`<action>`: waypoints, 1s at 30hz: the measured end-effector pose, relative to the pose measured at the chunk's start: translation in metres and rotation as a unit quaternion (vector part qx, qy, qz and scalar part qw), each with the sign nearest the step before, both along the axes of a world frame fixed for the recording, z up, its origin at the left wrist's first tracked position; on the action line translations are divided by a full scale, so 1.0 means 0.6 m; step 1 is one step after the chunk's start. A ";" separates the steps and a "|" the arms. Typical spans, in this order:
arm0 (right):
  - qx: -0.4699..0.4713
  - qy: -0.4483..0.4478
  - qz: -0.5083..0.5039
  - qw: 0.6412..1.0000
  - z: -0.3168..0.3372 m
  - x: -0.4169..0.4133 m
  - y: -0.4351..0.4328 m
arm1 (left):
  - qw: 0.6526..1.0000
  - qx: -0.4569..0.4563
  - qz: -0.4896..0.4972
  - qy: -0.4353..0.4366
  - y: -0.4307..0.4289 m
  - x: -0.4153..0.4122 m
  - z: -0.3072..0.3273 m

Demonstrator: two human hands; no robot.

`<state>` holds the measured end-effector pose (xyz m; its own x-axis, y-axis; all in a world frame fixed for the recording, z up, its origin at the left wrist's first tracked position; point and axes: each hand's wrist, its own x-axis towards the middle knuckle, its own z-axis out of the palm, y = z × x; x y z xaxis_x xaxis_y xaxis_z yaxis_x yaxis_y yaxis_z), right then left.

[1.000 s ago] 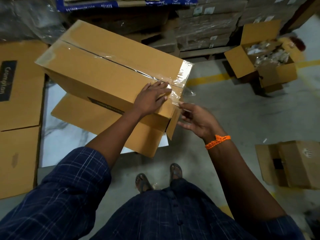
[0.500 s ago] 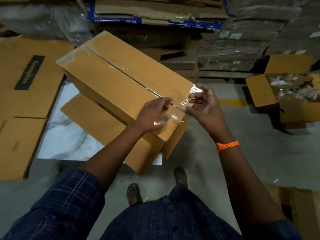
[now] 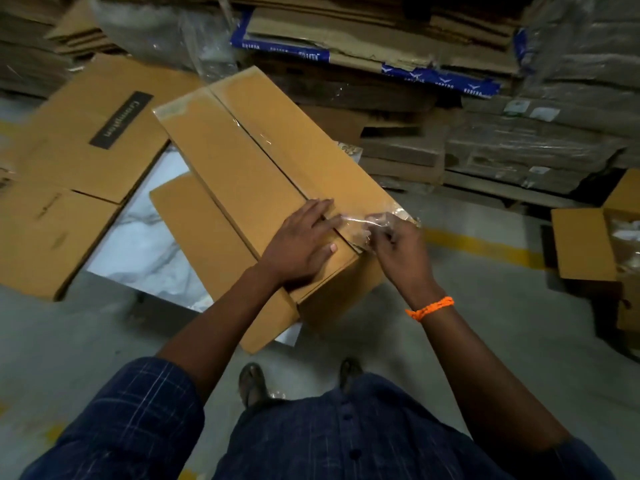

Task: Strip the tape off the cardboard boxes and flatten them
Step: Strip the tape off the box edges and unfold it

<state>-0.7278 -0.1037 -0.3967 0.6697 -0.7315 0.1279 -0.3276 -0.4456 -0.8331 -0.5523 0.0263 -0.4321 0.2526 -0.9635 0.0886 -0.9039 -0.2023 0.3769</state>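
The cardboard box [image 3: 263, 174] sits in front of the person, its long top face tilted up toward them and its lower flap spread over a low white marbled counter [image 3: 145, 244]. A strip of clear tape [image 3: 363, 221] runs along the middle seam of the top. At the near end it is lifted off the cardboard and crumpled into a shiny, wrinkled bunch.

The left hand [image 3: 301, 244] lies flat on the top of the box at the near end, fingers straight and spread, the fingertips reaching the seam. Its grip is not closed on anything; it only presses down on the cardboard.

The right hand [image 3: 398, 251] is at the near right corner of the box, with an orange wristband [image 3: 429, 308] on its wrist. Its grip is closed tight: the fingers are curled in and pinch the loose end of the tape, which stretches from them back toward the left fingertips.

To the left of the box, flattened cardboard [image 3: 86, 161] with a dark label lies partly over the counter. Behind it stands a tall stack of flat cartons [image 3: 363, 36], some edged in blue print. To the right an open box [image 3: 585, 244] rests on the grey floor beside a yellow line [image 3: 478, 244].
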 end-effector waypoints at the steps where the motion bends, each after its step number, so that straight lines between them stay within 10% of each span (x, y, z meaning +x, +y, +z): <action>1: 0.035 0.004 -0.005 0.999 0.001 0.000 -0.006 | 1.000 0.010 -0.012 -0.009 -0.001 -0.001 -0.002; 14: 0.136 -0.093 -0.036 0.986 0.062 -0.003 -0.045 | 0.975 -0.079 0.140 0.156 -0.023 -0.007 -0.001; 20: 0.170 -0.025 0.085 0.981 0.108 0.009 -0.103 | 0.970 -0.075 0.213 0.090 -0.081 -0.016 0.022; 24: 0.329 0.045 0.253 0.909 0.118 -0.016 -0.166 | 0.978 -0.092 0.157 0.103 -0.115 -0.019 0.032; 30: -0.021 0.243 0.242 0.939 0.056 -0.048 -0.189 | 0.929 -0.084 0.162 0.323 -0.158 -0.008 0.032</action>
